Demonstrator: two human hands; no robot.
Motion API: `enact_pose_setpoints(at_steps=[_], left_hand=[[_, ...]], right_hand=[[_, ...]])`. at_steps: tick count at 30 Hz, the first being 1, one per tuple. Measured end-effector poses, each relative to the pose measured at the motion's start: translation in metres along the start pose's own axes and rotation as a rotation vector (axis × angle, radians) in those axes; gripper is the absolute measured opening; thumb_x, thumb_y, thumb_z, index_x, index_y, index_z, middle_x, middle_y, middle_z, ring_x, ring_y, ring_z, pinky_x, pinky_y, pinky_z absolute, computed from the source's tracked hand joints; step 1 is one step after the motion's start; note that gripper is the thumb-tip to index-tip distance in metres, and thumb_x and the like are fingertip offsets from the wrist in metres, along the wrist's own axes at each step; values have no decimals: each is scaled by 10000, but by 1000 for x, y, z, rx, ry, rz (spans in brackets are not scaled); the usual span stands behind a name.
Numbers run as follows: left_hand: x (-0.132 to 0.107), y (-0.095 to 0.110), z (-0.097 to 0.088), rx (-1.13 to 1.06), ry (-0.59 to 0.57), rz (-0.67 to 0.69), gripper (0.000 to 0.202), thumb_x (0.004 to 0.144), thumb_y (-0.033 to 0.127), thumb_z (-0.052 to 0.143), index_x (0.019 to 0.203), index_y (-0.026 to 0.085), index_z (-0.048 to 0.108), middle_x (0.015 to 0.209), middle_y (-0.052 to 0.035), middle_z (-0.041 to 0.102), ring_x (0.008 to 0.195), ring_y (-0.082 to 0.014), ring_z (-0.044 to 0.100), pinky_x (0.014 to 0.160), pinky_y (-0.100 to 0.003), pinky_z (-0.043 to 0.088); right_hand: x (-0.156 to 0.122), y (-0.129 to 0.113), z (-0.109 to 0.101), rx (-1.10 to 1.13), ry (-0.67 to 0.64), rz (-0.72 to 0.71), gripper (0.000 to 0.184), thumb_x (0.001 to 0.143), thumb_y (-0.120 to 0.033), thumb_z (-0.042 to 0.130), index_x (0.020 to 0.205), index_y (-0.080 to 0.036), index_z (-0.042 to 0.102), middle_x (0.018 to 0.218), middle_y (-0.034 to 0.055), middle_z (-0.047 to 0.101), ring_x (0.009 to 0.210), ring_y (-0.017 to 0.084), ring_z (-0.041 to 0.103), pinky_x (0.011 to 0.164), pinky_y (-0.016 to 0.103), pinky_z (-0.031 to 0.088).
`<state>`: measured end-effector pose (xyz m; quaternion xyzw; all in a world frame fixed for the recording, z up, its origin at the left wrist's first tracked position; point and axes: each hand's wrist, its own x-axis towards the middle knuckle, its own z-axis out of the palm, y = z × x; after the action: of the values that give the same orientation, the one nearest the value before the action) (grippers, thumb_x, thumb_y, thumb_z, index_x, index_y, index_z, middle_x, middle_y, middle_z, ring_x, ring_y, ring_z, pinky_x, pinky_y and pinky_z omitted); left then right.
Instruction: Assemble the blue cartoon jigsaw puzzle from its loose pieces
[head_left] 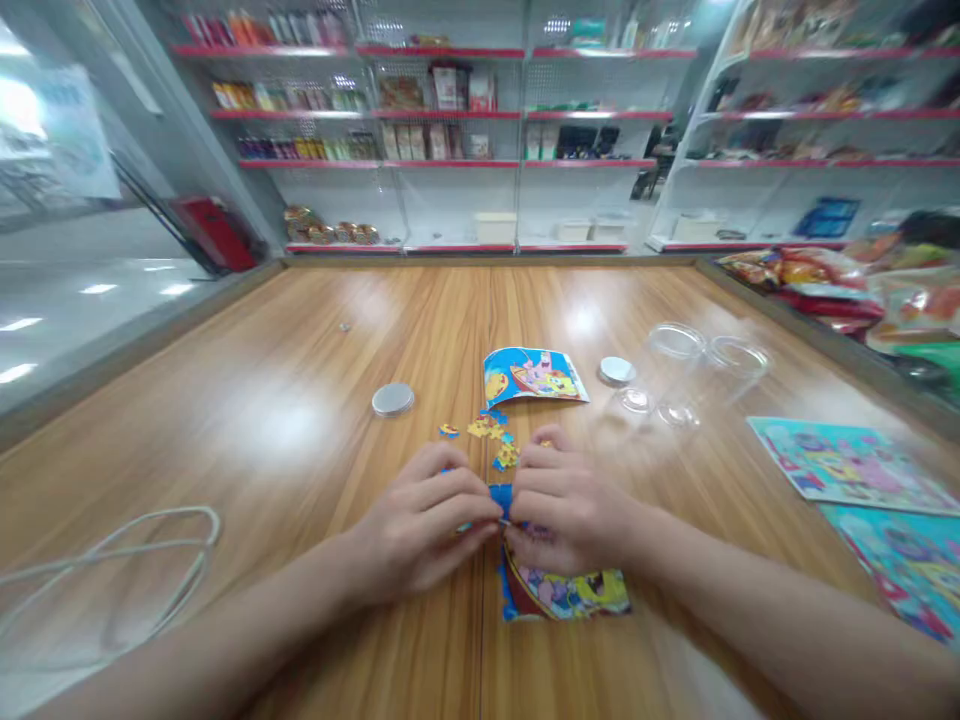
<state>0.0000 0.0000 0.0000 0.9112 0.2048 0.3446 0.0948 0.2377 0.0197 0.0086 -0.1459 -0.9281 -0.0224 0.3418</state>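
Observation:
My left hand and my right hand meet over the middle of the wooden table, fingers pinched together on a blue jigsaw piece. Under my right hand lies a partly built cartoon puzzle. Several loose puzzle pieces lie scattered just beyond my fingers. Further back rests a small picture card with the same cartoon.
Two silver lids lie on the table. Two clear plastic jars lie on their sides at the right. Finished puzzle sheets are at the right edge, snack bags behind. A white cable loops at left. Shop shelves stand behind.

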Motion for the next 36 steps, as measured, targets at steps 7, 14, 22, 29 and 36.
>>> enact_pose_setpoints(at_steps=[7, 14, 22, 29, 36], left_hand=[[-6, 7, -3, 42, -147, 144, 166, 986, 118, 522, 1101, 167, 632, 948, -71, 711, 960, -218, 555, 872, -371, 480], [-4, -13, -13, 32, -228, 122, 286, 921, 64, 555, 1163, 204, 615, 1015, -53, 725, 931, -201, 561, 969, -428, 435], [2, -2, -11, 20, -303, -2, 304, 872, 276, 694, 1158, 188, 641, 1152, -103, 641, 1041, -260, 505, 940, -439, 442], [4, -2, -7, -4, -328, -42, 182, 895, 270, 670, 1058, 194, 647, 1127, -93, 628, 1037, -247, 490, 949, -420, 430], [0, -2, -2, 39, -276, -74, 183, 911, 322, 677, 1030, 189, 636, 1111, -87, 639, 1044, -245, 488, 953, -415, 421]], right_hand=[[-6, 5, -3, 373, 10, 125, 149, 847, -245, 513, 709, -197, 542, 649, -2, 578, 668, 160, 471, 752, 392, 318], [-12, 15, -5, 377, 75, 253, 131, 849, -188, 518, 747, -188, 601, 653, -3, 599, 654, 154, 473, 739, 387, 314], [-11, 13, -2, 352, 63, 256, 129, 842, -169, 537, 737, -187, 611, 646, -15, 587, 646, 143, 486, 725, 376, 309], [-9, 11, -2, 342, 46, 261, 143, 841, -160, 539, 718, -179, 610, 638, -17, 560, 646, 139, 477, 719, 368, 308], [-9, 11, -3, 324, 58, 282, 137, 841, -145, 548, 727, -178, 618, 648, -15, 562, 645, 138, 491, 718, 365, 311]])
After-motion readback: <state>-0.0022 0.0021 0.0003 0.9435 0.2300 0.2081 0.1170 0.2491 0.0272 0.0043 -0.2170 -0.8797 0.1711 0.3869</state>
